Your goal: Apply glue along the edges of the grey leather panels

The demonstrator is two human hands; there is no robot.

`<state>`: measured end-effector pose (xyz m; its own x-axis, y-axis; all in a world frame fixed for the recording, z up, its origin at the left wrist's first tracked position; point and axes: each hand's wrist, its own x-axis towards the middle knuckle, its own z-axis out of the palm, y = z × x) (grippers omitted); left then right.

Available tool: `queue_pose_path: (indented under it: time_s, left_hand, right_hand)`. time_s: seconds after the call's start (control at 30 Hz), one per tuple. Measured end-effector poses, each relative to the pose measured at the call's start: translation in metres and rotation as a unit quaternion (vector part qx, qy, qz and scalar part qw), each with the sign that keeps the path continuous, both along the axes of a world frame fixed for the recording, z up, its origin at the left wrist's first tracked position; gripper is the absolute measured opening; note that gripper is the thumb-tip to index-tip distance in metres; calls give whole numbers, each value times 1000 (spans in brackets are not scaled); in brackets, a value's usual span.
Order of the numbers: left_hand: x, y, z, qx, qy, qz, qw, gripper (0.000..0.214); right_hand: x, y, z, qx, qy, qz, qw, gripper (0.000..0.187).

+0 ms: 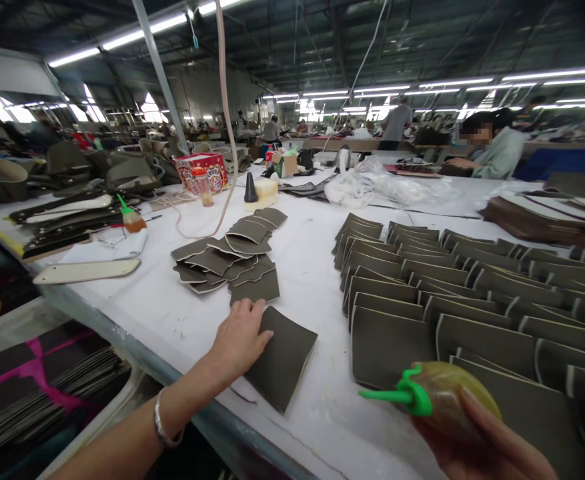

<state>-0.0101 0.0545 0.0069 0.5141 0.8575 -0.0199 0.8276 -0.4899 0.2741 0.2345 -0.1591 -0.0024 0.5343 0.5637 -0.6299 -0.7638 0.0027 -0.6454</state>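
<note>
In the head view my right hand (pixel 477 433) is wrapped round a squeeze glue bottle (pixel 455 393) with amber contents. Its green nozzle points left over the white tabletop. My left hand (pixel 239 333) has its fingers stretched out and thumb apart, lying on the corner of a dark olive panel (pixel 285 360). Its fingertips reach the edge of a loose pile of similar panels (pixel 255 283). Whether the fingertips touch that pile's lowest piece I cannot tell. Right of these, many overlapping olive panels (pixel 392 340) with pale edges stand in rows.
A second green-tipped bottle (pixel 133 219) and a pale strap (pixel 87 270) lie at the left. Farther back are a red patterned box (pixel 205 170), a black cone (pixel 251 188) and clear plastic wrap (pixel 367 190). A co-worker (pixel 497 150) sits across the table.
</note>
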Motion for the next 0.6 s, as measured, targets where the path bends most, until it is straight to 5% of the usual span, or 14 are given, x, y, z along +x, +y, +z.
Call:
queue_pose_path:
  time_s: [0.17,0.33,0.5,0.6]
  left_hand:
    - [-10,19,-2,-160,-88,39,982,29]
    - [-19,20,28,-397,-310,67,861,37]
    - [-17,7,70,-429,-362,78,824,39]
    - [-7,5,71,-440,-407,92,795,38]
  right_hand:
    - [-1,-5,4,-13,37,-41,998,31]
    - [-1,-13,-1,31,-14,3,999,37]
    - [-15,-10,-2,91,-195,66,974,46]
    - [-26,-12,-3,86,-208,89,970,58]
